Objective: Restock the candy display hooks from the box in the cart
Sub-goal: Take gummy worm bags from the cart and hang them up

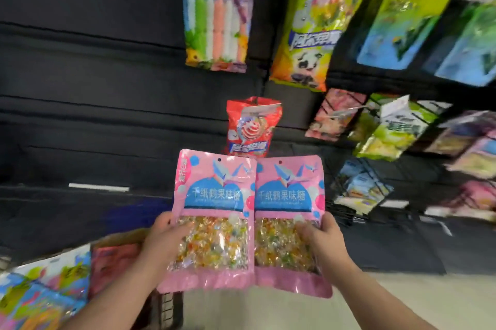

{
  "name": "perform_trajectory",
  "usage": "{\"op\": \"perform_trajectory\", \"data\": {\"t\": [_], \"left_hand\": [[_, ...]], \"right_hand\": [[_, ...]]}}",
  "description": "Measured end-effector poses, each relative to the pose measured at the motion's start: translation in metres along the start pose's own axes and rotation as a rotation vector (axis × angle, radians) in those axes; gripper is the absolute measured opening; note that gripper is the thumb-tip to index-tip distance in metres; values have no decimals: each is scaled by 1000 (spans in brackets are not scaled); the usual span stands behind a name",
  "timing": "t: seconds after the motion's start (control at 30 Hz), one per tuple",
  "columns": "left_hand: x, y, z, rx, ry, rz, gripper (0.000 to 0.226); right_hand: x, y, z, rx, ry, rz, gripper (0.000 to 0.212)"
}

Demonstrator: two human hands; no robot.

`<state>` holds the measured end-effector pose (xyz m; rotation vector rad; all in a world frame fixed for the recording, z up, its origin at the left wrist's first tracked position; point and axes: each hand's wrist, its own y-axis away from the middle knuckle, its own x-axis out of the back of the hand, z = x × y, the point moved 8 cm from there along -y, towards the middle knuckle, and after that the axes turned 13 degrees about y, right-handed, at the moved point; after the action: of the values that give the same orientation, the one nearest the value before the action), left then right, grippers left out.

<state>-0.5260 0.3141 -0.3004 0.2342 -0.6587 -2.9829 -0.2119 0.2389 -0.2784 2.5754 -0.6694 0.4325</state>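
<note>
Two pink candy bags with clear windows of coloured sweets are held side by side in front of the dark display wall. My left hand (163, 241) grips the left pink bag (214, 195) at its left edge, thumb on the window. My right hand (322, 241) grips the right pink bag (290, 195) at its right edge. Each bag has a small hang hole at the top. Just above them a red candy bag (251, 127) hangs on a hook. The cardboard box (115, 262) with more bags sits at lower left.
Other packs hang on the wall: a pastel stick pack (217, 12), a yellow-green panda bag (311, 29), blue-green bags (402, 29) and several blurred packs on wire hooks to the right. The wall's left half is bare dark panel. Pale floor shows at bottom right.
</note>
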Motion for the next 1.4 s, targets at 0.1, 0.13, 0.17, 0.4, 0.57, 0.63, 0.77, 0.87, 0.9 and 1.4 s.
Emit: {"op": "perform_trajectory", "data": {"t": [0.1,0.13,0.17,0.4,0.57,0.63,0.77,0.87,0.9,1.4], "left_hand": [[-72,37,-12,-7,-26,-76,20],[-97,50,-18,-16,-34,-112,17],[-122,63,-22,-27,-40,-151,15],[-272,141,-52,-1,-104,-382,11],[-347,174,-71,65,-114,-499,26],[-373,183,-72,67,-130,-551,25],[-422,191,-71,65,-156,-623,10],[-461,186,-74,65,-168,-672,12],[-476,183,-74,61,-170,-690,14],[-679,88,-81,0,-246,-843,21]], "right_hand": [[88,18,25,7,-41,92,24],[116,25,34,8,-53,125,24],[143,31,44,5,-65,159,24],[301,73,108,-35,-222,313,25],[368,92,141,-45,-289,412,44],[389,95,150,-47,-311,447,37],[422,94,164,-46,-340,526,32],[449,87,168,-59,-370,599,30],[458,83,167,-49,-374,618,28],[566,-46,142,-59,-349,805,49]]}}
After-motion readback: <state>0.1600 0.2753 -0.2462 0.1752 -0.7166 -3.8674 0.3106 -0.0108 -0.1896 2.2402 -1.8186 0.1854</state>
